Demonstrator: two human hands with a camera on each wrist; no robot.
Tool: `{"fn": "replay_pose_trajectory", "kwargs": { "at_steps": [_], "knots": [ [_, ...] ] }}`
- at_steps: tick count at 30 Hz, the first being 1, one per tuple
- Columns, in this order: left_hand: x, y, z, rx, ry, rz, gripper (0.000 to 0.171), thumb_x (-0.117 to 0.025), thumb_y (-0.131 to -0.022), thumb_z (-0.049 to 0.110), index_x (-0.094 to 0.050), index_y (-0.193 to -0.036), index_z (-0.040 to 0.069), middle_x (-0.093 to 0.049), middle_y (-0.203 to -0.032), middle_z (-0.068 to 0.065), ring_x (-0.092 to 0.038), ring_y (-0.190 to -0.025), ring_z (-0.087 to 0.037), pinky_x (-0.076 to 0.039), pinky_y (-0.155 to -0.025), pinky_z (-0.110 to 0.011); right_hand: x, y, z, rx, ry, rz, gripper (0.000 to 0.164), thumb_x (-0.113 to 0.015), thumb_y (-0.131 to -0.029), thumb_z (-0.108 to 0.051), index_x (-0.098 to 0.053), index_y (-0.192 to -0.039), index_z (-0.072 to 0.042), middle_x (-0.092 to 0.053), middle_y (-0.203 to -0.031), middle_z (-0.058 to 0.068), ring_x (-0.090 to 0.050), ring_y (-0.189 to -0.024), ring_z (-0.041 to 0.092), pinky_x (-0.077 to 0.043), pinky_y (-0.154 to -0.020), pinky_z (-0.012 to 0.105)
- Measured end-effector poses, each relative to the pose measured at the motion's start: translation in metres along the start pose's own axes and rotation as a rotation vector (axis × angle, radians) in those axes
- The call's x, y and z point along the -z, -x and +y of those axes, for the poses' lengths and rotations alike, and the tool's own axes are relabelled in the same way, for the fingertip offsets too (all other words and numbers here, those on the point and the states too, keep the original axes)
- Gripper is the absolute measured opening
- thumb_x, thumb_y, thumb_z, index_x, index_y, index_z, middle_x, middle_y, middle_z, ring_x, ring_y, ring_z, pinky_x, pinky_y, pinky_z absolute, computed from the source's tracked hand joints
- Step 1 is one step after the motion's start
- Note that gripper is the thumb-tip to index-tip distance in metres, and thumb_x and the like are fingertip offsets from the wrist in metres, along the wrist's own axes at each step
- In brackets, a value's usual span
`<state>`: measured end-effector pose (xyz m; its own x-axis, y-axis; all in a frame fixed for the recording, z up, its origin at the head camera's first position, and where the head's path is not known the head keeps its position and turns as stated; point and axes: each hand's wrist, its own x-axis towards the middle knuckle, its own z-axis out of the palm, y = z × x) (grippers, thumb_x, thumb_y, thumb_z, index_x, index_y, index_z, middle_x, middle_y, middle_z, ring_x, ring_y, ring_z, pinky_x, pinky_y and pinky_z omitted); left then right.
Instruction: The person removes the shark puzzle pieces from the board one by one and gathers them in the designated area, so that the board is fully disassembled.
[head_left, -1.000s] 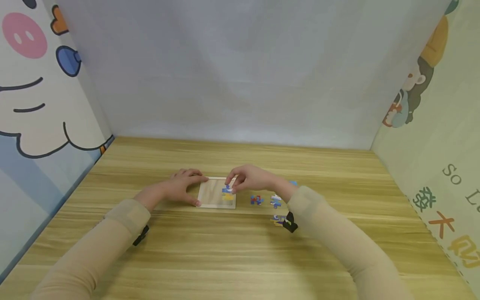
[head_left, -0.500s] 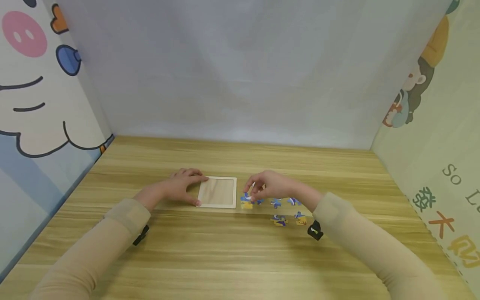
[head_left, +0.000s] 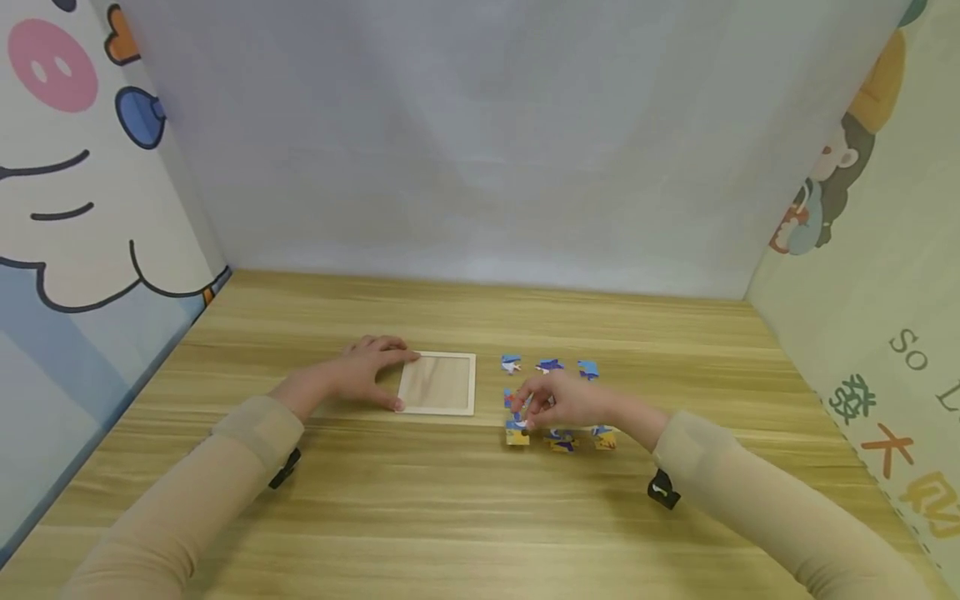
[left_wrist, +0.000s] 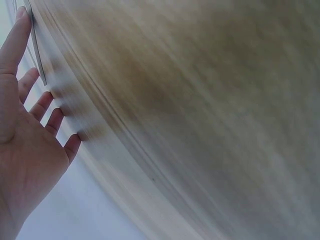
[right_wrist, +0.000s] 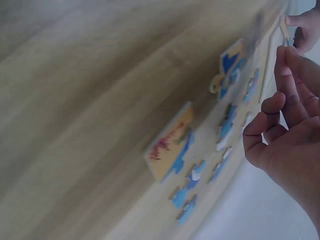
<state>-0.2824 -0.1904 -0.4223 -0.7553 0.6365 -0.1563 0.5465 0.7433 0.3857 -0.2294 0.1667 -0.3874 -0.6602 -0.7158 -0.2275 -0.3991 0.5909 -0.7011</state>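
Observation:
My left hand (head_left: 367, 371) rests at the left side of a shallow wooden puzzle tray (head_left: 474, 383), its thumb at the near corner and a finger at the far corner. Bare wood shows inside the tray's rim. In the left wrist view the left hand's fingers (left_wrist: 42, 106) lie spread and fairly straight. My right hand (head_left: 566, 398) pinches a blue and yellow jigsaw piece (head_left: 517, 438) between thumb and fingers, right of the tray. Whether this piece touches the table cannot be told. Under and behind the right hand, one jigsaw piece (head_left: 508, 397) is partly hidden.
More jigsaw pieces lie in loose rows: a blue one (head_left: 588, 369), a dark blue one (head_left: 550, 365) and a white and blue one (head_left: 511, 363) at the back, a yellow one (head_left: 604, 438) at the front right. A grey curtain (head_left: 480, 167) stands behind the wooden table (head_left: 375, 517).
My right hand has moved right and nearer from over the tray, carrying the jigsaw piece out to the front left of the loose pieces. The left hand has stayed on the tray.

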Motion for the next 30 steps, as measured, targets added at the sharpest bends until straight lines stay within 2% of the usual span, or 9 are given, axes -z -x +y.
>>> {"fn": "replay_pose_trajectory", "kwargs": {
  "at_steps": [4, 11, 18, 26, 30],
  "knots": [
    [0.000, 0.000, 0.000, 0.003, 0.003, -0.003, 0.086, -0.070, -0.077, 0.055, -0.034, -0.147, 0.020, -0.025, -0.151, -0.014, -0.017, -0.138, -0.042, -0.011, -0.106, -0.069, -0.006, -0.001, 0.009, 0.016, 0.033, 0.002, 0.017, -0.069, -0.086, -0.013, -0.066, -0.102, -0.015, -0.069, -0.082, -0.006, -0.064, -0.077, 0.007, -0.052, -0.071, 0.024],
    [0.000, 0.001, 0.001, 0.005, 0.006, -0.008, 0.086, -0.070, -0.077, 0.055, -0.034, -0.147, 0.020, -0.024, -0.151, -0.014, -0.016, -0.138, -0.042, -0.011, -0.106, -0.069, -0.010, -0.003, 0.018, 0.054, 0.051, 0.027, 0.016, -0.069, -0.085, -0.010, -0.066, -0.100, -0.011, -0.068, -0.080, -0.004, -0.060, -0.069, 0.004, -0.050, -0.064, 0.022],
    [-0.002, 0.000, 0.001, 0.001, -0.002, -0.008, 0.086, -0.070, -0.078, 0.054, -0.034, -0.148, 0.020, -0.024, -0.152, -0.014, -0.016, -0.138, -0.042, -0.012, -0.105, -0.069, -0.009, -0.001, 0.018, 0.060, 0.045, 0.025, 0.018, -0.067, -0.087, -0.010, -0.065, -0.105, -0.007, -0.066, -0.083, -0.002, -0.059, -0.073, 0.006, -0.051, -0.067, 0.023],
    [0.003, -0.002, -0.001, -0.014, -0.001, -0.001, 0.086, -0.069, -0.079, 0.053, -0.033, -0.148, 0.017, -0.025, -0.151, -0.018, -0.018, -0.138, -0.045, -0.012, -0.106, -0.068, 0.014, 0.012, 0.006, 0.060, 0.129, 0.118, 0.022, -0.065, -0.089, -0.011, -0.065, -0.110, -0.005, -0.065, -0.085, -0.003, -0.052, -0.074, 0.012, -0.044, -0.066, 0.025],
    [0.009, 0.001, -0.003, -0.038, 0.010, 0.050, 0.079, -0.068, -0.084, 0.042, -0.032, -0.148, 0.012, -0.028, -0.150, -0.021, -0.021, -0.137, -0.045, -0.011, -0.109, -0.064, 0.034, 0.028, -0.003, 0.064, 0.205, 0.189, 0.021, -0.063, -0.090, -0.011, -0.066, -0.111, -0.007, -0.064, -0.085, -0.004, -0.050, -0.075, 0.012, -0.043, -0.068, 0.028]
  ]
}}
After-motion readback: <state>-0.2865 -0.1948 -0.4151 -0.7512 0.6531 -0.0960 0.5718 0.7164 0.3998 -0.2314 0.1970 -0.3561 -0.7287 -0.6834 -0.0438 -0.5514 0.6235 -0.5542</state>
